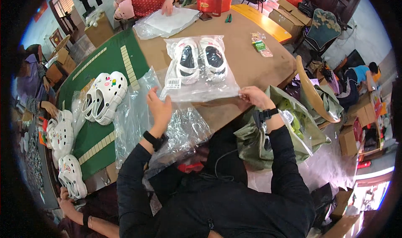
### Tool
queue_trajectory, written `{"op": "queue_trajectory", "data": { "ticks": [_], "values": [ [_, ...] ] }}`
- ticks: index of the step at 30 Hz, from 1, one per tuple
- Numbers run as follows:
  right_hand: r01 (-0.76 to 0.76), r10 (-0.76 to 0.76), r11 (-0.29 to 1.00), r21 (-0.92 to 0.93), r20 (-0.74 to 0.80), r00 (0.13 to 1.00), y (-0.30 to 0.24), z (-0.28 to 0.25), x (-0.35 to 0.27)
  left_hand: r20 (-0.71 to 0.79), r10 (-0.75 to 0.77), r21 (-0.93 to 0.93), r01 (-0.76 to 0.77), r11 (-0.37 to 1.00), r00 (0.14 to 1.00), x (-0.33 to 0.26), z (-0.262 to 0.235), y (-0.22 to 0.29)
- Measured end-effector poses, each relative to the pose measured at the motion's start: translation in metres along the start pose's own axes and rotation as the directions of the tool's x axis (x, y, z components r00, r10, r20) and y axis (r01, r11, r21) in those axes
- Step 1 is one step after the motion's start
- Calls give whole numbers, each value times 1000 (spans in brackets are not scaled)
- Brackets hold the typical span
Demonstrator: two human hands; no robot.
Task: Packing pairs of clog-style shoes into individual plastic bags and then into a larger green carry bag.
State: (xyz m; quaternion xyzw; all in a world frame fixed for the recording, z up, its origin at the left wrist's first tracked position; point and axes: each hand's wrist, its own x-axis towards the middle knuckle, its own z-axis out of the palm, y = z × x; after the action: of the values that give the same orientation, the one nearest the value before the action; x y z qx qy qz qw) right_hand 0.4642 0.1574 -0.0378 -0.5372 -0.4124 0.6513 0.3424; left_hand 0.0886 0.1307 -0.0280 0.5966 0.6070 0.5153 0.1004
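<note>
A pair of white clogs (187, 64) with dark insoles lies inside a clear plastic bag (209, 91) on the table in front of me. A barcode label sits on the bag's lower left. Pinched between the fingers of my right hand (256, 97) is the bag's near right corner. My left hand (159, 110) is beside the near left corner, thumb and fingers apart; whether it touches the bag I cannot tell. Beneath that hand are loose clear bags (180, 127). Farther left, another pair of white clogs (106, 95) with colourful charms rests on the green mat.
The green mat (98, 139) covers the table's left side. More white clogs (72, 177) line the left edge, near other people's hands. Across the table, a person handles plastic sheets (167, 22). To my right stands a large green sack (268, 148). A small snack packet (262, 45) lies far right.
</note>
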Motion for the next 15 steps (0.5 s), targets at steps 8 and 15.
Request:
{"op": "queue_trajectory", "data": {
  "ticks": [8, 15],
  "values": [
    [-212, 162, 971, 109, 351, 922, 27, 68, -22, 958, -232, 51, 696, 716, 169, -67, 34, 91],
    [-122, 116, 993, 7, 250, 961, 46, 89, -37, 922, -283, -218, 959, 181, 263, -98, 63, 68]
  ]
}}
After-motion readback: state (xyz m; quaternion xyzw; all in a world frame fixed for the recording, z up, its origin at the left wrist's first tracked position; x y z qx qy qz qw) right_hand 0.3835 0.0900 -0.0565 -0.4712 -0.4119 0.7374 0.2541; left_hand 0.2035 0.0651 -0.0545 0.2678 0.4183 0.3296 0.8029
